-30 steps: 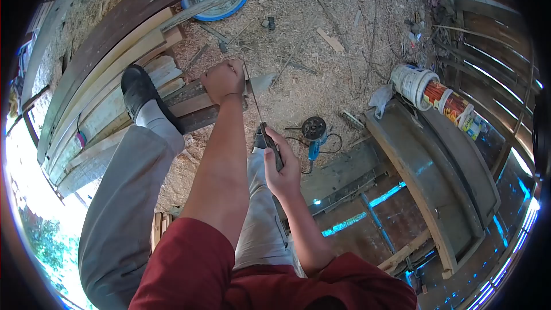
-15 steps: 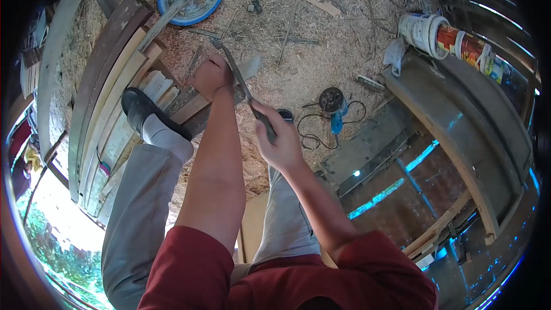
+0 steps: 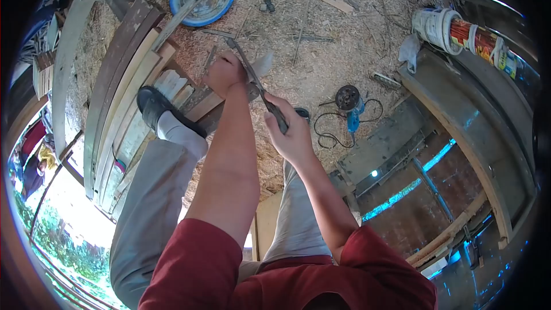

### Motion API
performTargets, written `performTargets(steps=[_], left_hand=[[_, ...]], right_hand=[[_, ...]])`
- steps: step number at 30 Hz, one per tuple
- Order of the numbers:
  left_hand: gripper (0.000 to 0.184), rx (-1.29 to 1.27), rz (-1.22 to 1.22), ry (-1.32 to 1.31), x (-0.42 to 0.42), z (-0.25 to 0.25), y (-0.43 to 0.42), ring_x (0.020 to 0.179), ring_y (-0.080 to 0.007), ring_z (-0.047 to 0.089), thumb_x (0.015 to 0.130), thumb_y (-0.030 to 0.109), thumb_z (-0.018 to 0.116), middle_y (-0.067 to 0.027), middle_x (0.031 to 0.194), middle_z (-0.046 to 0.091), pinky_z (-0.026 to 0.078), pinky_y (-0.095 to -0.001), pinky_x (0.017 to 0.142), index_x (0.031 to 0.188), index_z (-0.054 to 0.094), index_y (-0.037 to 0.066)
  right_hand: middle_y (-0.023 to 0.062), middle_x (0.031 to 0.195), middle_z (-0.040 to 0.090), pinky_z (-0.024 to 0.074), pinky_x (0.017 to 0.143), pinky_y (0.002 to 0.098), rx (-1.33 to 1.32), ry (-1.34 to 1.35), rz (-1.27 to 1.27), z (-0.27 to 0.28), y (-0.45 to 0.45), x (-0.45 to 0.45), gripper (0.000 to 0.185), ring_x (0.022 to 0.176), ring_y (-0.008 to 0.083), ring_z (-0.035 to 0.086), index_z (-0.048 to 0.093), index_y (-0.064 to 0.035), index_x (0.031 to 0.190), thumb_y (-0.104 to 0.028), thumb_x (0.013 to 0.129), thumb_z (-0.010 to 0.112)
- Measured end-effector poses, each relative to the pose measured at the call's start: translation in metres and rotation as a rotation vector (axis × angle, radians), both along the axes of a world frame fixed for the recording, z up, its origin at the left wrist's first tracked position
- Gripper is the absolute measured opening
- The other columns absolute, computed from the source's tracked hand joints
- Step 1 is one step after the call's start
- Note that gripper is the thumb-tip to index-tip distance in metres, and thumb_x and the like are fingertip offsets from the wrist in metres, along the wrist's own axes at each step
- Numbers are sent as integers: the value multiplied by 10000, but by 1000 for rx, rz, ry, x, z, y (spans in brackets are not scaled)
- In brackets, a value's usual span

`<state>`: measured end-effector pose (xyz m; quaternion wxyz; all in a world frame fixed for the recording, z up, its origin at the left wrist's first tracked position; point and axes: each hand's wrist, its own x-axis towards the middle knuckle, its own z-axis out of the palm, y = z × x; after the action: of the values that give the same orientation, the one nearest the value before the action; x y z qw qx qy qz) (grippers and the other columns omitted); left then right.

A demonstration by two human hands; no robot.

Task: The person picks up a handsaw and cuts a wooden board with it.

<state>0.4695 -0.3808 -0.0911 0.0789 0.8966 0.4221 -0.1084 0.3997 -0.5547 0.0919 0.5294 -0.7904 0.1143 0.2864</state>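
While right grip point(image 3: 290, 133) clasps long tool point(image 3: 257, 82), left grip point(image 3: 225, 73) clenches board point(image 3: 204, 107), bucket labels point(image 3: 481, 42) illegible

No words can be read — the print on the buckets' point(image 3: 430, 28) red label point(image 3: 481, 41) is too small.

Open to a passing hand across the shaving-strewn floor point(image 3: 321, 74) to the right of the left hand point(image 3: 227, 74), broken just by a low wood scrap point(image 3: 336, 3) and thin sticks point(image 3: 303, 23). Blocked on the left by the stacked planks point(image 3: 131, 83) and the shoe point(image 3: 154, 108) resting on them, and crossed ahead of the right hand point(image 3: 293, 132) by the long-bladed hand tool point(image 3: 252, 75). Hemmed farther right by the blue power tool point(image 3: 348, 99), its looped cord point(image 3: 381, 109) and the wood-edged panel point(image 3: 470, 120).
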Motion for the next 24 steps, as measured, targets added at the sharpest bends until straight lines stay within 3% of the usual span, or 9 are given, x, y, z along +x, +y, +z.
performTargets(steps=[3,7,10,14,16,21,24], left_hand=[[593,0,-17,1,4,5,-1,875,-430,757,1040,371,383,-240,926,795,440,-552,1033,864,839,34],[566,-42,-7,4,3,9,-1,852,-398,761,1024,372,409,-222,920,798,440,-542,1043,861,841,44],[546,-5,-19,18,1,3,1,830,-390,756,1014,372,425,-203,902,798,441,-532,1041,835,836,62],[536,2,-4,-51,1,2,0,814,-390,751,1011,371,433,-205,893,795,447,-528,1025,816,831,71],[653,-68,-16,-33,2,12,-1,875,-440,749,1056,388,333,-259,921,784,435,-573,1040,863,831,13],[622,-45,0,-34,2,13,-3,860,-433,752,1045,377,356,-247,909,786,451,-551,1026,847,831,27],[604,-15,-12,-34,2,5,0,857,-427,753,1037,371,370,-243,898,785,457,-531,1021,837,829,32]], right_hand=[[98,665,626,524,610,358,20,23,-3,30,-16,-19,419,567,235,665,670,-151,1450,-195,1035,630],[87,657,626,525,608,339,20,37,4,27,-11,-27,437,560,208,654,667,-141,1460,-156,1028,599],[67,654,603,498,593,307,-47,-118,56,25,0,-28,433,549,149,607,671,-123,1453,-135,1028,589],[25,671,605,458,587,265,39,102,-19,32,-28,-23,438,596,50,557,673,-114,1464,-95,1037,580],[25,661,593,456,581,268,33,40,2,30,-32,-23,433,584,53,546,677,-112,1460,-95,1037,583],[32,644,592,464,578,264,61,-117,-4,-9,-2,-2,421,569,54,546,693,-106,1439,-102,1028,601],[51,656,615,477,590,266,35,32,-26,-8,5,7,429,576,67,564,690,-116,1441,-103,1019,615]])
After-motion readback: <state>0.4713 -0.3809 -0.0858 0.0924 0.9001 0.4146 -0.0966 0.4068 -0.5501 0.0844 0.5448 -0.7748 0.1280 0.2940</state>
